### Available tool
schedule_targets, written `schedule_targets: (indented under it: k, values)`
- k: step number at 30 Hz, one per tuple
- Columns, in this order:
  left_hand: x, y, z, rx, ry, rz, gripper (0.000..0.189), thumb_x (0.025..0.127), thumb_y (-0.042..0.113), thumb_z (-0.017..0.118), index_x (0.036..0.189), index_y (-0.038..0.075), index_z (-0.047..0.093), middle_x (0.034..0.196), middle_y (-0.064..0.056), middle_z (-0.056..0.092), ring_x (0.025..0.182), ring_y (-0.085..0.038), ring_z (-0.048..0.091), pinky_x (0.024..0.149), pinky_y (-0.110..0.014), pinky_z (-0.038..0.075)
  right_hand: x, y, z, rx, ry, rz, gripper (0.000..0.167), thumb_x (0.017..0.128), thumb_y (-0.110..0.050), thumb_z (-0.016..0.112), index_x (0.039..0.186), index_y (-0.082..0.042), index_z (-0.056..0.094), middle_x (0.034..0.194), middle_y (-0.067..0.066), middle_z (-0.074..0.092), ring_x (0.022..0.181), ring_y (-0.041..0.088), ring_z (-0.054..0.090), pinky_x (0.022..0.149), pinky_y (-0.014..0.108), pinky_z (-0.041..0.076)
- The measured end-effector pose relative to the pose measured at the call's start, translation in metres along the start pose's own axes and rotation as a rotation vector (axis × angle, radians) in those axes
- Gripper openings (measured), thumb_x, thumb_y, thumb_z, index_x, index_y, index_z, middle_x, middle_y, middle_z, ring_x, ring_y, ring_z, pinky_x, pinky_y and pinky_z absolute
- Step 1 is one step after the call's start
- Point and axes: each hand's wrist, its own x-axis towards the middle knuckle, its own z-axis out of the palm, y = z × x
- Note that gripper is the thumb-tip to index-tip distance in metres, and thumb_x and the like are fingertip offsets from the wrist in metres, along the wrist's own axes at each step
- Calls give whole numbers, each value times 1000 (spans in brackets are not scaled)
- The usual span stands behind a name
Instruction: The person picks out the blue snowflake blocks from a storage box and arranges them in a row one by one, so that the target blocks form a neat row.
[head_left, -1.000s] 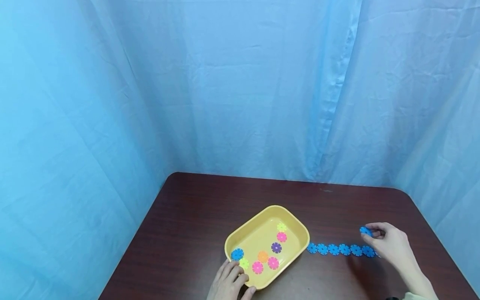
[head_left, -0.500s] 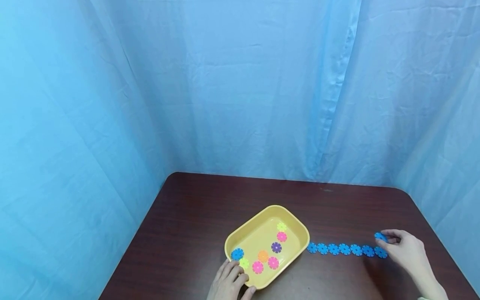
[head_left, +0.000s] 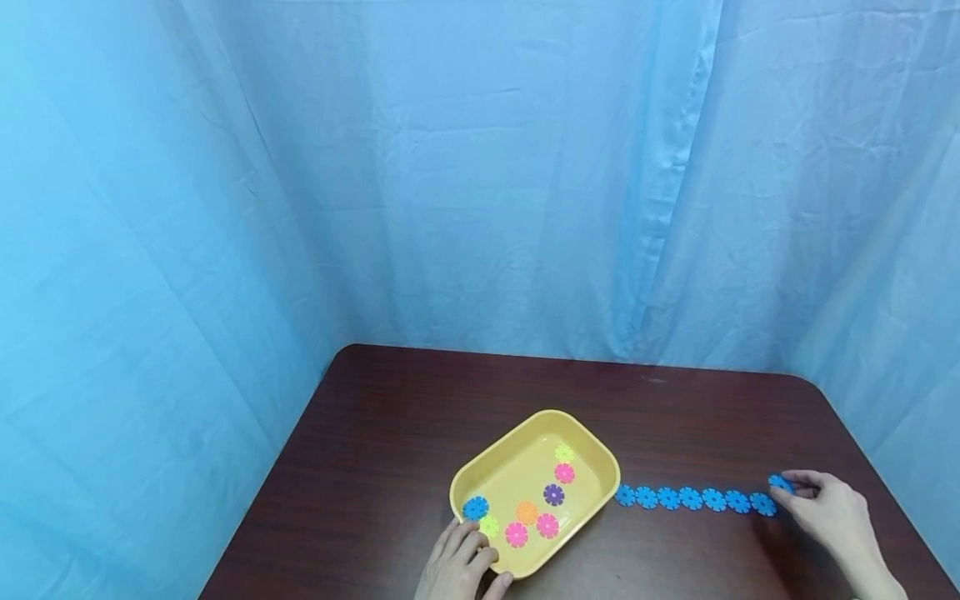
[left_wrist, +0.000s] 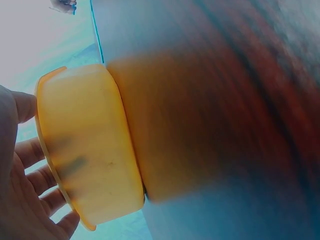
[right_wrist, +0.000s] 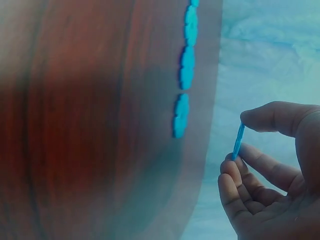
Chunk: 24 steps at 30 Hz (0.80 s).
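My right hand (head_left: 836, 512) pinches a blue snowflake building disc (head_left: 778, 482) between thumb and fingers. In the right wrist view this held disc (right_wrist: 239, 141) is seen edge-on, raised above the table. Just left of it ends a straight row of several blue discs (head_left: 691, 498) lying flat on the table. My left hand (head_left: 453, 560) holds the near-left rim of a yellow plastic tray (head_left: 517, 431). The left wrist view has its fingers (left_wrist: 41, 180) hooked over the tray's edge, their tips dimly showing through the wall.
Inside the tray lie loose discs: a blue one (head_left: 476, 507), an orange one (head_left: 527, 512), a purple one (head_left: 553, 495), and several pink and yellow ones. The row begins close to the tray's right side. Blue curtains (head_left: 480, 183) surround the dark wooden table (head_left: 390, 400).
My right hand has moved right and slightly toward me with its blue disc, uncovering the last disc of the row. The left hand and tray have stayed nearly still.
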Motion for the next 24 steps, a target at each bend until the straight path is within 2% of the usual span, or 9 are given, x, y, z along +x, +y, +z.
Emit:
schedule_targets:
  k: [14,24]
  values:
    - [0,0,-2,-2,-23,-11,20,94,44,65,87,25,65,94,11,54,110,-18,55,97,-50,47,2,24,11,-21,-76,74,56,83,-30,76,114,14,60,85,11,68,76,30,63,65,48,49]
    - [0,1,-2,-12,-35,-21,20,94,44,65,87,25,65,93,12,53,109,-17,55,97,-50,48,1,31,16,-35,-57,61,53,82,-27,78,112,14,61,86,14,67,74,28,63,63,47,49]
